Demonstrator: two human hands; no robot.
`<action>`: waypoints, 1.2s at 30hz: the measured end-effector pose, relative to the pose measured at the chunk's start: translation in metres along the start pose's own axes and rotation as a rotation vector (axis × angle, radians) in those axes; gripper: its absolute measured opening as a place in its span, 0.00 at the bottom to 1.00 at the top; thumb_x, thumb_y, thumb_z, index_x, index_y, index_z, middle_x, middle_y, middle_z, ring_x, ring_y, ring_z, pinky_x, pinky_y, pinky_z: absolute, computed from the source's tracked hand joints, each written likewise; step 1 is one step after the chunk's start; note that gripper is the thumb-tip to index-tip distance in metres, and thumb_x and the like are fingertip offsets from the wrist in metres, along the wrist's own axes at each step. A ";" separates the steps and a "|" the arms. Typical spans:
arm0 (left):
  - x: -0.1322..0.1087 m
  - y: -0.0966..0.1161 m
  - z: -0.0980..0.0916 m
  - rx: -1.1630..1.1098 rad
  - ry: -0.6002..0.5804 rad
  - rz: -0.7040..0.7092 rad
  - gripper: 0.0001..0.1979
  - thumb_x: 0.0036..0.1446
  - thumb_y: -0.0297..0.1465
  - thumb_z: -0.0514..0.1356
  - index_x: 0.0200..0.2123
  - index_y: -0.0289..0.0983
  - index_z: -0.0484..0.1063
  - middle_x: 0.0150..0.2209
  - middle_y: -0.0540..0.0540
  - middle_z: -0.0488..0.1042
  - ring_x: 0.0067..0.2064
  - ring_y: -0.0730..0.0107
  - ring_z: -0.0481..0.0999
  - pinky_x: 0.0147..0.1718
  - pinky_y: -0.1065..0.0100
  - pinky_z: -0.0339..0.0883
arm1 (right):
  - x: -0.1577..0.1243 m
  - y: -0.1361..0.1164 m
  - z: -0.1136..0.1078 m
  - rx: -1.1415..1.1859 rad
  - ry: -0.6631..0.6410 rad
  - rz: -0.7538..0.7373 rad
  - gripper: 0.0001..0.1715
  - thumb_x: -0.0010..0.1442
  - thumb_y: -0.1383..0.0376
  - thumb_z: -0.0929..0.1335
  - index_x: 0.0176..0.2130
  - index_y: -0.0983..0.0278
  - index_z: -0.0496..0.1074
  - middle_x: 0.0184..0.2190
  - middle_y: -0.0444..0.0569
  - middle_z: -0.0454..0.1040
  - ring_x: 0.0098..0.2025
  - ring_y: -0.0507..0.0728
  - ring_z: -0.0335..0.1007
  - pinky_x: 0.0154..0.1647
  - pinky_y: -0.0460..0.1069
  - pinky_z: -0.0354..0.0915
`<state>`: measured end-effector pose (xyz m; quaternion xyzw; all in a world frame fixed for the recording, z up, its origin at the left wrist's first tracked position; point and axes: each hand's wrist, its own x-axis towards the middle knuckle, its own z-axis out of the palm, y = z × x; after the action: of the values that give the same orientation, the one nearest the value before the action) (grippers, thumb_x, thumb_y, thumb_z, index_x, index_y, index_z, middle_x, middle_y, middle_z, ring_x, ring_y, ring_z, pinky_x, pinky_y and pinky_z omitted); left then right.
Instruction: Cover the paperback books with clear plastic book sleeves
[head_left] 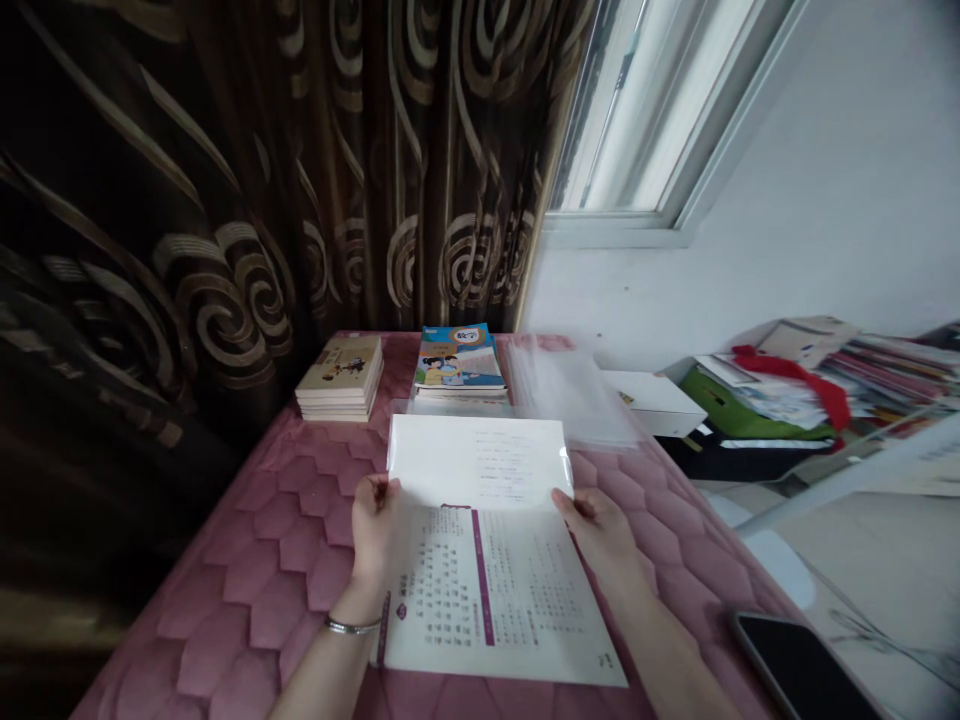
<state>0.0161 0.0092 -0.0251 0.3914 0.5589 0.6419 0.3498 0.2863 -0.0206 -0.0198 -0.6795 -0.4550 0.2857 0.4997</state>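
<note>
An open book [517, 600] with printed characters and a purple band lies in front of me. Its upper leaf [435, 455] is mostly white and shows shiny clear plastic at its side edges. Fingers of my left hand [373, 525] are closed on that leaf's left edge; the wrist wears a silver bracelet [352, 626]. At the opposite edge, my right hand [596, 525] pinches the leaf between thumb and fingers. Just beyond the book is a stack of textbooks [459, 360] with a blue illustrated cover on top. Clear plastic sheets [574, 395] lie to its right.
Several beige books [341, 375] are stacked at the far left of the pink quilted surface [277, 560]. A black-screened phone [802, 665] lies near the right edge. Past that edge are a white box [656, 400] and a pile of papers [780, 385]. A patterned curtain [405, 150] hangs behind.
</note>
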 end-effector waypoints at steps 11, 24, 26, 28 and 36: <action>0.005 -0.020 0.002 -0.040 0.075 0.039 0.15 0.46 0.37 0.65 0.34 0.38 0.65 0.28 0.52 0.71 0.31 0.70 0.73 0.30 0.70 0.65 | 0.003 0.005 -0.005 0.106 -0.031 0.061 0.23 0.42 0.48 0.72 0.24 0.66 0.73 0.22 0.48 0.74 0.26 0.57 0.67 0.25 0.49 0.61; -0.006 0.005 0.002 -0.012 -0.067 -0.088 0.16 0.49 0.43 0.62 0.29 0.34 0.71 0.22 0.53 0.69 0.23 0.75 0.65 0.22 0.74 0.57 | 0.005 0.008 -0.005 0.174 -0.037 0.101 0.23 0.39 0.48 0.74 0.24 0.65 0.74 0.22 0.48 0.74 0.25 0.56 0.66 0.24 0.49 0.61; -0.006 0.006 0.003 -0.014 -0.053 -0.084 0.17 0.49 0.44 0.62 0.27 0.34 0.70 0.21 0.53 0.67 0.23 0.75 0.64 0.22 0.74 0.56 | 0.006 0.007 -0.005 0.189 -0.037 0.112 0.24 0.38 0.48 0.75 0.25 0.66 0.74 0.22 0.49 0.74 0.25 0.56 0.67 0.24 0.49 0.61; -0.006 0.005 0.003 -0.018 -0.054 -0.091 0.17 0.49 0.45 0.62 0.27 0.35 0.69 0.20 0.54 0.66 0.22 0.76 0.63 0.22 0.74 0.56 | 0.005 0.005 -0.006 0.190 -0.036 0.115 0.25 0.38 0.48 0.75 0.25 0.66 0.74 0.20 0.48 0.74 0.24 0.56 0.67 0.24 0.49 0.61; -0.006 0.003 0.001 -0.132 -0.173 -0.101 0.18 0.48 0.39 0.64 0.40 0.35 0.69 0.30 0.48 0.75 0.30 0.72 0.72 0.29 0.73 0.64 | 0.003 0.002 -0.007 0.123 -0.048 0.079 0.22 0.42 0.49 0.73 0.24 0.65 0.73 0.22 0.48 0.74 0.26 0.56 0.67 0.25 0.49 0.62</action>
<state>0.0200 0.0043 -0.0225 0.3928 0.5020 0.6229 0.4536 0.2937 -0.0208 -0.0188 -0.6577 -0.4213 0.3487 0.5180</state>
